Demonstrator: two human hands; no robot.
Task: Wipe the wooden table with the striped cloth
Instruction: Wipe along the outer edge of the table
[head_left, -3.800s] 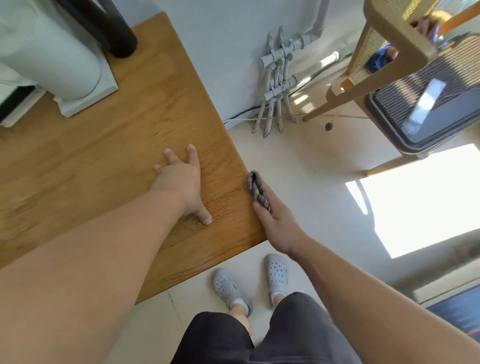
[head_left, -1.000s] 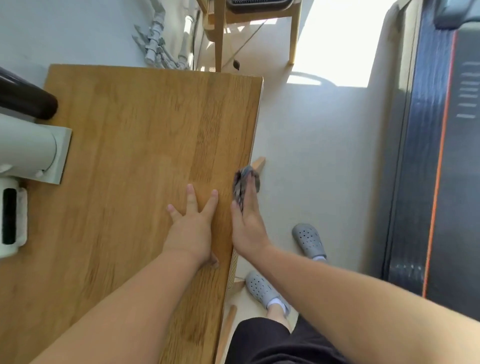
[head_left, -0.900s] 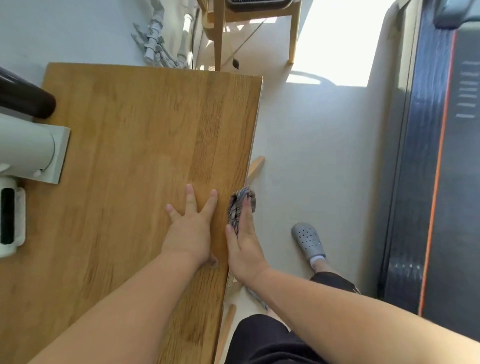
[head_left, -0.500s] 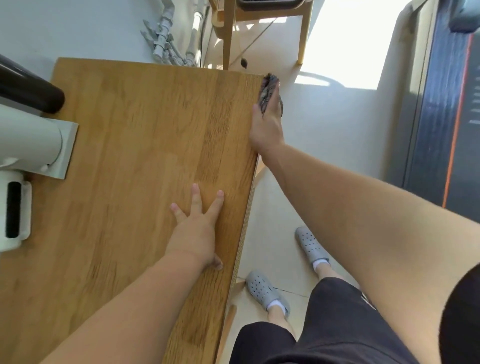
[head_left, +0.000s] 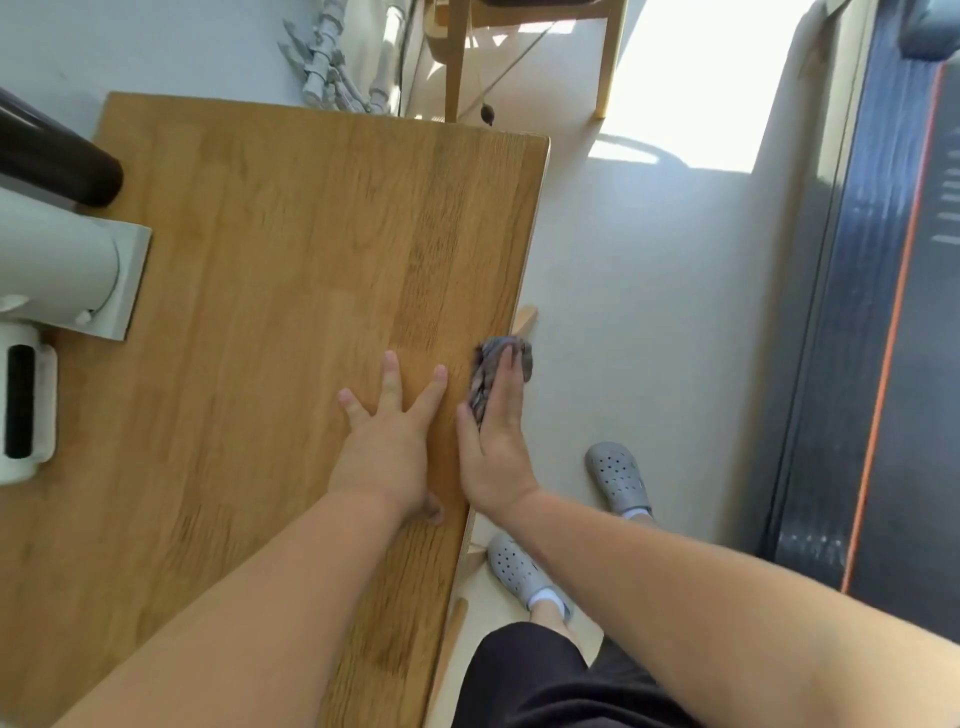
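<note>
Wooden desk (head_left: 285, 234) fills the left of the frame. The left hand (head_left: 387, 447) lies flat on it near its right edge, fingers straight and spread, holding nothing. Just beside it, mid-frame, the right hand (head_left: 496, 441) presses the bunched cloth (head_left: 480, 376) against that edge with straight fingers.

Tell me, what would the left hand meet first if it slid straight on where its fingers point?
Nothing, it seems: the left hand has bare wooden table ahead up to the far edge.
</note>
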